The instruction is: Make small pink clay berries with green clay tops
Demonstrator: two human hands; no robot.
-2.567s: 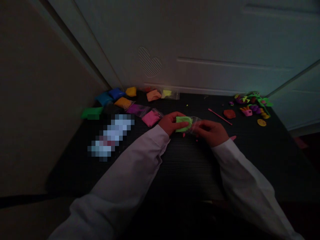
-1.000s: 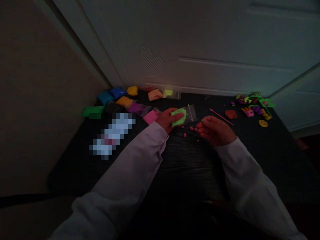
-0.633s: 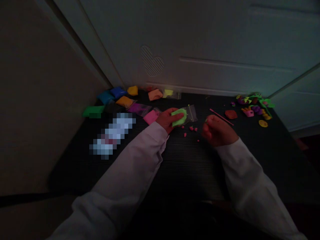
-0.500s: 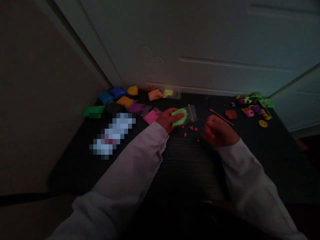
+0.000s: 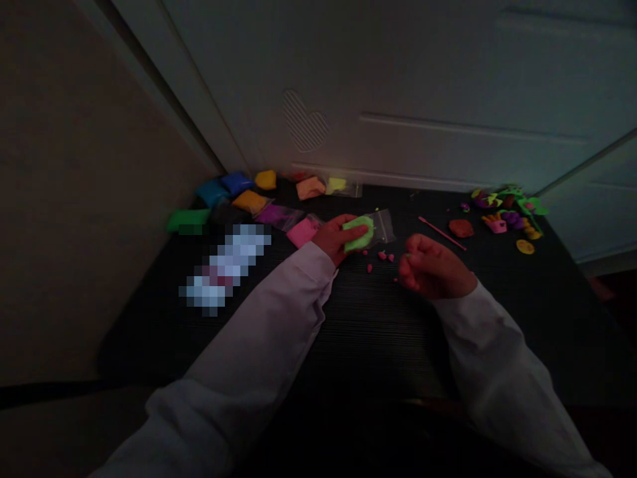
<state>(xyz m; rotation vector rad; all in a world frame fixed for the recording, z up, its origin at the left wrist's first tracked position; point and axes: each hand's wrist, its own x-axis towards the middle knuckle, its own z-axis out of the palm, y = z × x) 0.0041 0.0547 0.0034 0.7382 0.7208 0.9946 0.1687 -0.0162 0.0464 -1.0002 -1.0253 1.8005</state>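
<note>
My left hand [image 5: 336, 240] is closed on a clear zip bag of light green modelling clay [image 5: 359, 234], its thumb lying across the front. The bag's clear mouth points right. To the right, my right hand [image 5: 432, 267] is held with thumb and fingers pinched together. A tiny greenish bit, perhaps clay, shows at its fingertips. Between the hands, several small pink clay pieces [image 5: 382, 255] lie on the dark table [image 5: 368, 332]. Beyond the right hand rests a thin pink stick tool [image 5: 442, 233], with a flat reddish-brown lump [image 5: 460, 228] beside it.
Bags of coloured clay, including a blue one [image 5: 237, 182] and a pink one [image 5: 302, 231], line the table's back left. Small clay figures [image 5: 512, 212] and a yellow disc [image 5: 525, 247] sit at the back right. A pixelated pale sheet [image 5: 226, 269] lies left. A white panelled surface [image 5: 423, 79] rises behind.
My right hand has shifted slightly down and left, its pinched fingers turning a little. My left hand holds the green clay bag as before.
</note>
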